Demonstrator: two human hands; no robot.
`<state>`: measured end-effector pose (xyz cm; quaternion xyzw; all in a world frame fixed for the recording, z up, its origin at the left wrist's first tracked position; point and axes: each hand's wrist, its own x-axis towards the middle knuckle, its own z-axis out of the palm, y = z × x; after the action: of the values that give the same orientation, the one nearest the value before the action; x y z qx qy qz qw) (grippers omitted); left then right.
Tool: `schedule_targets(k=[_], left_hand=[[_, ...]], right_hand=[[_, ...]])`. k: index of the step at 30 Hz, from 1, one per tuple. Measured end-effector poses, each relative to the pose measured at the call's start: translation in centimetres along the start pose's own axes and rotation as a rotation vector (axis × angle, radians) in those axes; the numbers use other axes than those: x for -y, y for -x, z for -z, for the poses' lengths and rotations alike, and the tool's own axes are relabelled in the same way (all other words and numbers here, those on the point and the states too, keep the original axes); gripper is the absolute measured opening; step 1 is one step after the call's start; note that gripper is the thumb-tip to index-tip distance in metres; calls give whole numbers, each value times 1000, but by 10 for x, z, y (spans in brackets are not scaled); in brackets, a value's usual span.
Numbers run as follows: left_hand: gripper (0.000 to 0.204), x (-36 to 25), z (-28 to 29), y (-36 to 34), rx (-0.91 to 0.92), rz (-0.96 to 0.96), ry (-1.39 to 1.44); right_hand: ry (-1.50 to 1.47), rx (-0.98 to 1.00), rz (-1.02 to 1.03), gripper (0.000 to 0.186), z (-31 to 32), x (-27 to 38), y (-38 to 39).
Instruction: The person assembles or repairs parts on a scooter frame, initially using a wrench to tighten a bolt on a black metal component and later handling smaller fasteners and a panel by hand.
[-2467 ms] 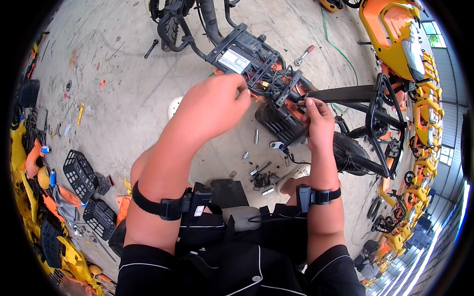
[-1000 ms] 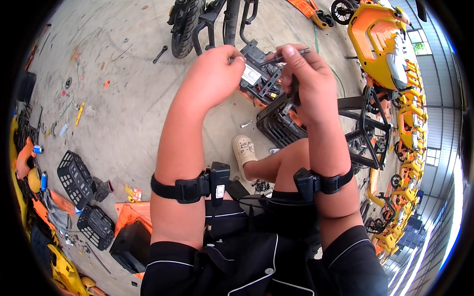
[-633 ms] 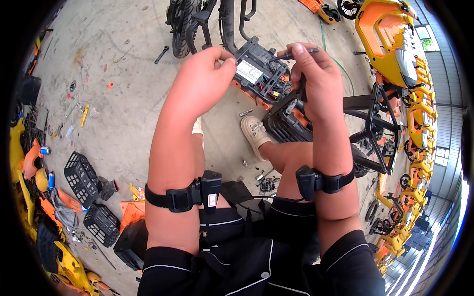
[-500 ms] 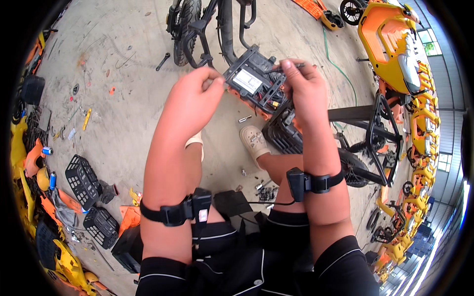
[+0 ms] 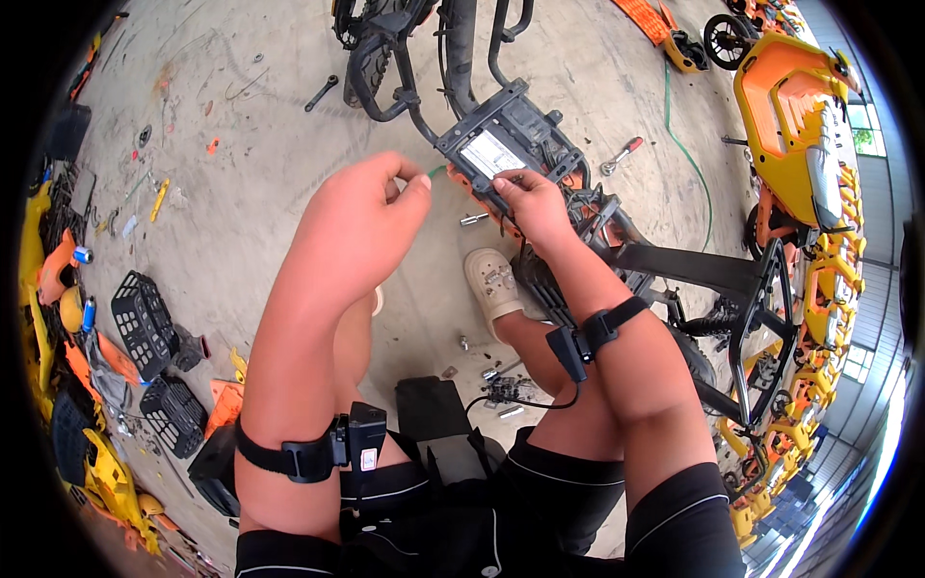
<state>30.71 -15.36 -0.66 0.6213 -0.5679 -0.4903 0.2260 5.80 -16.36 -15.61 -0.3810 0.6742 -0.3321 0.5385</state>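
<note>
A stripped scooter frame (image 5: pixel 461 58) stands before me, with a black plastic tray (image 5: pixel 520 104) bolted on its floor section. In the tray sits a module with a white label (image 5: pixel 491 152); black wires (image 5: pixel 583 202) lie bunched behind it. My right hand (image 5: pixel 536 204) is at the tray's near edge, thumb and fingers pinched just below the label. What they pinch is hidden. My left hand (image 5: pixel 371 207) hovers left of the tray, apart from it, fingers curled against the thumb; whatever is between them cannot be made out.
A red-handled ratchet (image 5: pixel 622 155) lies beyond the frame, a wrench (image 5: pixel 321 92) near the wheel. A metal socket (image 5: pixel 474 220) is by my shoe (image 5: pixel 493 282). Black baskets (image 5: pixel 145 323) and orange and yellow panels lie left. Yellow scooters (image 5: pixel 795 125) line the right.
My right hand has moved left and nearer, from the wires at the tray's right side to its near edge. The ratchet now shows. My left hand has shifted slightly nearer, away from the tray.
</note>
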Motion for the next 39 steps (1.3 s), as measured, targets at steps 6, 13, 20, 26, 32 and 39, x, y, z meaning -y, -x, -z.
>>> schedule_targets(k=[6, 13, 20, 26, 32, 39], left_hand=[[25, -2, -9, -11, -47, 6, 85], [28, 2, -1, -17, 50, 99, 38], [29, 14, 5, -25, 34, 98, 0], [30, 24, 12, -24, -4, 52, -31], [32, 31, 6, -24, -35, 0, 13], [32, 36, 8, -20, -57, -37, -11]], right_hand=[[150, -128, 13, 18, -19, 2, -18], [270, -88, 160, 18, -21, -26, -42], [565, -100, 140, 21, -25, -3, -33], [659, -82, 55, 27, -33, 16, -28], [872, -22, 147, 27, -25, 9, -24], [947, -37, 231, 32, -37, 7, -24]])
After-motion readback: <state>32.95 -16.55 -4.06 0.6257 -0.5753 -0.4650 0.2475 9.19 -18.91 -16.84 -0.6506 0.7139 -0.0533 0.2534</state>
